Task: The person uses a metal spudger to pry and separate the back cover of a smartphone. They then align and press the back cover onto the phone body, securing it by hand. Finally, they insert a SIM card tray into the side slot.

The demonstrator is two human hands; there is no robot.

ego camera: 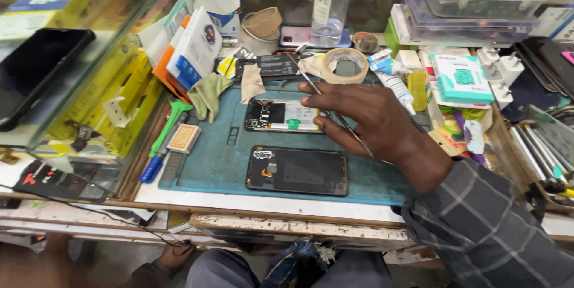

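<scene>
Nearest, the left hand was seen low at the person's knee under the bench, its grip not to be made out, while on the blue mat the removed back cover lay flat just in front of the opened phone. Above that phone the right hand was held with the thin metal tweezers pinched between its fingers, tips aimed away toward the tape roll. A slip could be judged likely to scrape the exposed board or pierce the battery, the tool being so slender.
</scene>
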